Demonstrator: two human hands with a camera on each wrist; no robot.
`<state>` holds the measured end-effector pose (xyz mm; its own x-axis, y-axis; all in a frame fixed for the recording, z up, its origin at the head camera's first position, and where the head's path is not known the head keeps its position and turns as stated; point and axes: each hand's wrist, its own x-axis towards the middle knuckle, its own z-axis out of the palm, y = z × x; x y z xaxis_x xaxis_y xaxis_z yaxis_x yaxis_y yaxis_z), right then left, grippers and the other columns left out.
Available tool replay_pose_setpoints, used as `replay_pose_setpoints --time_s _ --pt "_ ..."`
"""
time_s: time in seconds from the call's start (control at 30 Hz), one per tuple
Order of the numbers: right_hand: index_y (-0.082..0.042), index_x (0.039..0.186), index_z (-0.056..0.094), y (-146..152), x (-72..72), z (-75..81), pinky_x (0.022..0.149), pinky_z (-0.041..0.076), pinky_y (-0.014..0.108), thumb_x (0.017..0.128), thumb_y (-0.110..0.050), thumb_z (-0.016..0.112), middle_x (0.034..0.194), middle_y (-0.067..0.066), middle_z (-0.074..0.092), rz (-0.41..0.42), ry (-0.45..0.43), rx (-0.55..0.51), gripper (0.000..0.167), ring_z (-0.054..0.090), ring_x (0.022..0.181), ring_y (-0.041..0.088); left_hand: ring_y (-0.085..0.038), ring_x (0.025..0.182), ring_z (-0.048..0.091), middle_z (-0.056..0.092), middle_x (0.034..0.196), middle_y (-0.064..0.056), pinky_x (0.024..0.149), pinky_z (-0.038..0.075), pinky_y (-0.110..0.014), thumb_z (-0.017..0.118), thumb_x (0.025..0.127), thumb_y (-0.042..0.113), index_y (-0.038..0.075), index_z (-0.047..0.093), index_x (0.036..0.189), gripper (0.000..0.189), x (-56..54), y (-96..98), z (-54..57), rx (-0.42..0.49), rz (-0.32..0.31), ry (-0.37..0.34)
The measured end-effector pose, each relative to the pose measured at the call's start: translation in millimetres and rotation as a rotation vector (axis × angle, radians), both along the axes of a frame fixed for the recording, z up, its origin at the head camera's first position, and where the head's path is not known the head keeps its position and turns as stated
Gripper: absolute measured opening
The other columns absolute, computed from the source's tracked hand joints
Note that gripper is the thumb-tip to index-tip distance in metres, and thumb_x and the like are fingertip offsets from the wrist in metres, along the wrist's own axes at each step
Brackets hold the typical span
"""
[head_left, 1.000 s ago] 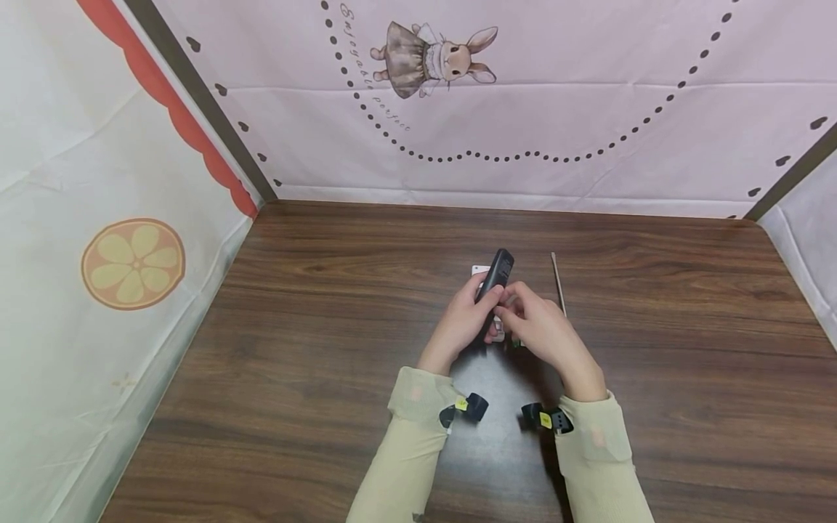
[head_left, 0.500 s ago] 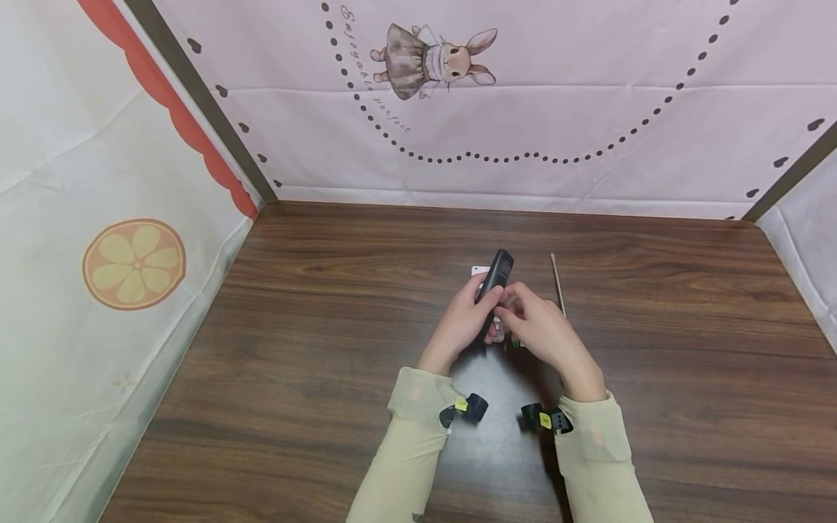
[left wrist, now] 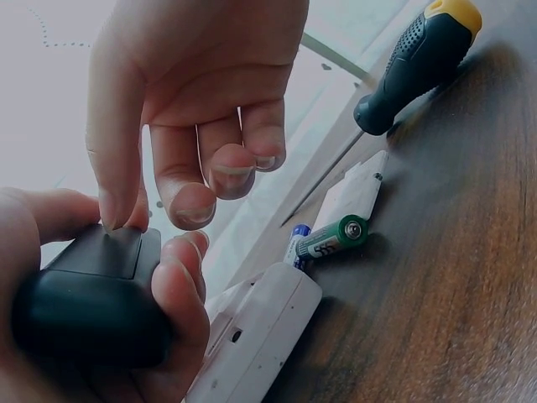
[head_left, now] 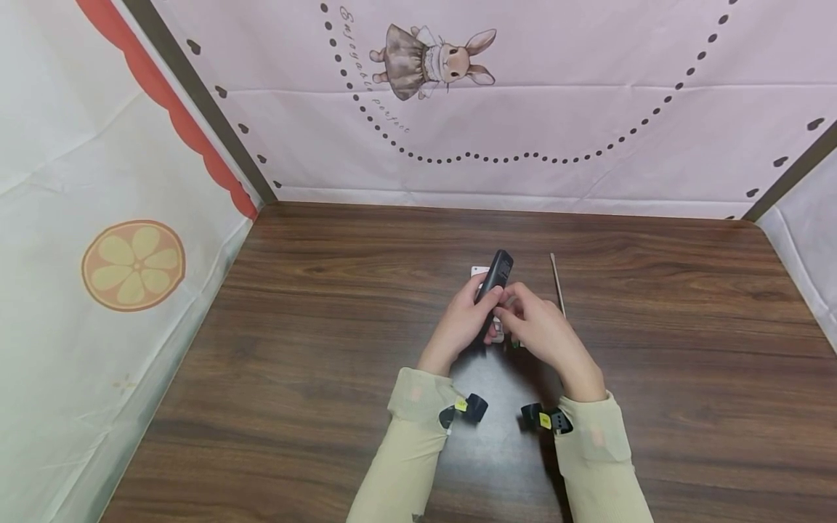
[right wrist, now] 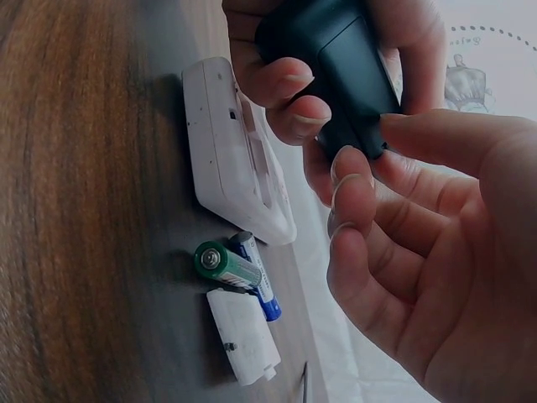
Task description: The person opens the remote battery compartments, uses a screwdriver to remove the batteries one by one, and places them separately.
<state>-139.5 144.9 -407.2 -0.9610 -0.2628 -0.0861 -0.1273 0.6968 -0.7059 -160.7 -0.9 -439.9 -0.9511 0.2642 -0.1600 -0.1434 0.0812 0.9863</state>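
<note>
My left hand (head_left: 460,323) grips a black remote control (head_left: 499,270), tilted above the table. In the left wrist view, its battery cover (left wrist: 105,254) faces up and appears seated in the casing. My right hand (head_left: 546,330) meets the remote's far end, the thumb (right wrist: 419,133) on the cover's edge and the index finger behind it. The other right fingers curl loosely below. Under the hands lies a white plastic device (right wrist: 220,138). Beside it are a green battery (left wrist: 336,238), a blue-and-white battery (right wrist: 262,290) and a loose white battery cover (right wrist: 243,336) with a small screw.
A screwdriver (left wrist: 424,71) with a black and yellow handle lies on the table to the right, its shaft (head_left: 558,283) pointing away from me. The wooden table (head_left: 314,327) meets a printed cloth wall (head_left: 523,123) at the back and another cloth (head_left: 98,363) at the left.
</note>
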Motion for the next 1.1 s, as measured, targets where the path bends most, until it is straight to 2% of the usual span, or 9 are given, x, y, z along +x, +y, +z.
replay_pose_setpoints --time_s 0.37,1.1 --pt "-0.017 0.109 0.047 0.4 -0.9 -1.9 0.047 0.041 0.03 0.089 -0.032 0.053 0.071 0.002 0.06 0.0 0.003 -0.001 0.025 0.053 0.054 0.013 -0.018 0.044 0.051 0.056 0.07 -0.016 0.042 0.047 -0.034 0.051 0.089 0.04 0.029 0.047 0.117 0.031 -0.9 0.1 -0.4 0.014 -0.001 0.0" --pt "-0.017 0.109 0.047 -1.0 -1.6 -2.9 0.049 0.041 0.03 0.089 -0.031 0.052 0.072 0.003 0.06 -0.004 -0.032 -0.003 0.024 0.054 0.054 0.014 -0.019 0.045 0.052 0.056 0.067 -0.016 0.043 0.048 -0.035 0.05 0.088 0.044 0.029 0.045 0.122 0.037 -0.1 -1.4 -0.1 -0.029 -0.003 0.01"
